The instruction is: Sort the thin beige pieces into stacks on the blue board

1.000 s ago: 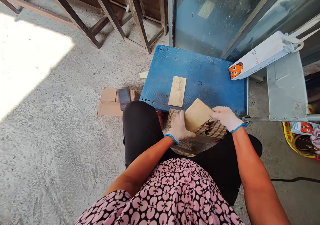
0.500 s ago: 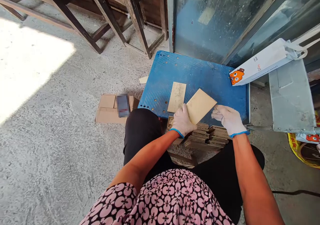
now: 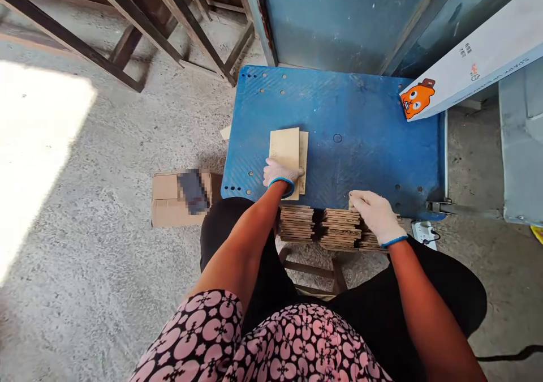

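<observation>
My left hand (image 3: 280,172), in a white glove with a blue cuff, grips a thin, pale wooden board (image 3: 285,141). This board lies over another pale board (image 3: 304,161), which shows along its right side. Both are at the near left part of a blue plastic platform (image 3: 365,121). My right hand (image 3: 373,212), gloved too, is closed above stacked thin boards (image 3: 341,229) at the platform's near edge. Its fingertips are pressed together; whether anything is between them is hidden.
A white carrier bag (image 3: 462,65) with an orange cartoon figure lies at the back right. Left of the platform is a cardboard box (image 3: 165,201) with a blurred dark item on top. Wooden stands (image 3: 169,25) are behind, and a power strip (image 3: 423,235) is at right.
My left hand has moved left with the wooden board and laid it over the other board. My right hand has shifted slightly left, over the stacks. The view has tilted and come closer.
</observation>
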### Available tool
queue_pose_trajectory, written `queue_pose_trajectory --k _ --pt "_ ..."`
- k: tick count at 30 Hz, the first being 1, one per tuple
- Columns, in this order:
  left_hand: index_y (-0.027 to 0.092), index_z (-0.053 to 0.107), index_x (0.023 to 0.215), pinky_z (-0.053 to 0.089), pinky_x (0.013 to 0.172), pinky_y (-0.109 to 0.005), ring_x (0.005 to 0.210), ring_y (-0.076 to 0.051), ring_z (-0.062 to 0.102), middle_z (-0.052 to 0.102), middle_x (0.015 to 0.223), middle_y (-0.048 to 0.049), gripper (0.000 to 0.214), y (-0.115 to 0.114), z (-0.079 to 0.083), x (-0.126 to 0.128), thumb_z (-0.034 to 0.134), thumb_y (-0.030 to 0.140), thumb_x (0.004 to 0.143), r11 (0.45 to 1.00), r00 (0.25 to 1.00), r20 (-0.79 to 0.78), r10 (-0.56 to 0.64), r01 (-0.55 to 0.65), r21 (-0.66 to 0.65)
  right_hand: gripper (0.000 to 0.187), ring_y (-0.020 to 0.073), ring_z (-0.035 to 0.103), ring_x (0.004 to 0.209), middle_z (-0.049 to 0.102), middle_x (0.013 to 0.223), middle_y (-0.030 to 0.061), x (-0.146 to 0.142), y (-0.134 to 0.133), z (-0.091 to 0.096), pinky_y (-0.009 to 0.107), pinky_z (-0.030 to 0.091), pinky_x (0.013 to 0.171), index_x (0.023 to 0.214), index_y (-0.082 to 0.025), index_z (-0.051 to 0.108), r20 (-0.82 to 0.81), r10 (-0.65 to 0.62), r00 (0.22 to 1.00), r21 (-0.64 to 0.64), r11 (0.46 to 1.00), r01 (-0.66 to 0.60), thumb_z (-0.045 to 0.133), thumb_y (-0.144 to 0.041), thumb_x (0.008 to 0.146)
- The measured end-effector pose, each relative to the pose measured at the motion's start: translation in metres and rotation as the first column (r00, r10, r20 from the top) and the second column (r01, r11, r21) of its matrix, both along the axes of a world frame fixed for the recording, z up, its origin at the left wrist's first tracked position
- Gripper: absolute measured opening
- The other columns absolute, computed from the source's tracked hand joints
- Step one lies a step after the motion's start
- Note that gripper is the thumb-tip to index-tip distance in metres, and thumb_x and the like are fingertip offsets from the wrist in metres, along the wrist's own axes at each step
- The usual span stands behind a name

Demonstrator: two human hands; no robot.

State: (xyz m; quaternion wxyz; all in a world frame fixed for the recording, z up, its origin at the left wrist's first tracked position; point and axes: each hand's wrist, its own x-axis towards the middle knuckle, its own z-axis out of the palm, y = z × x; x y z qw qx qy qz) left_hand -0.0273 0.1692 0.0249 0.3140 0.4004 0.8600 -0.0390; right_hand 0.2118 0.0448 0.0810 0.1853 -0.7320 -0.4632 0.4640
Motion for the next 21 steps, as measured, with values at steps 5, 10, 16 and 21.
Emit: queue_pose_trajectory --k 5,10,16,21 --pt "0.013 0.025 0.146 0.044 0.102 -0.05 0.128 -0.039 0.05 0.047 0.138 -0.0248 0.121 0.008 -0.011 0.013 0.085 0.054 0.049 1.0 0.999 -0.029 0.02 -0.02 -0.01 0.033 0.0249 0.064 0.107 0.073 0.116 0.0041 -0.012 0.003 0.005 0.036 0.046 0.099 0.11 -0.026 0.075 0.114 0.161 0.98 -0.092 0.984 -0.151 0.055 -0.042 0.088" --pt "0.012 0.017 0.151 0.043 0.104 -0.052 0.13 -0.04 0.047 0.044 0.141 -0.0258 0.128 0.017 -0.023 0.02 0.085 0.052 0.051 0.999 0.996 -0.085 -0.016 0.011 -0.051 0.031 0.0251 0.063 0.109 0.073 0.116 0.0013 -0.018 0.004 0.012 0.036 0.045 0.102 0.111 -0.027 0.074 0.143 0.197 0.97 -0.152 0.973 -0.175 0.057 -0.039 0.089" --pt "0.015 0.018 0.152 0.041 0.106 -0.053 0.133 -0.04 0.045 0.043 0.143 -0.0239 0.13 0.015 -0.037 0.028 0.085 0.055 0.047 0.997 0.994 -0.103 -0.03 0.022 -0.08 0.032 0.0265 0.062 0.112 0.071 0.121 0.0012 -0.022 0.005 0.016 0.038 0.043 0.102 0.117 -0.029 0.072 0.133 0.275 0.952 -0.237 0.942 -0.238 0.056 -0.04 0.091" --pt "0.015 0.014 0.153 0.038 0.109 -0.055 0.136 -0.04 0.042 0.041 0.144 -0.0252 0.134 0.016 -0.045 0.031 0.086 0.057 0.047 0.996 0.991 -0.118 -0.061 0.052 -0.079 0.034 0.0272 0.061 0.113 0.07 0.123 0.0019 -0.024 0.005 0.019 0.038 0.043 0.1 0.12 -0.028 0.07 0.129 0.317 0.94 -0.278 0.921 -0.272 0.056 -0.041 0.092"
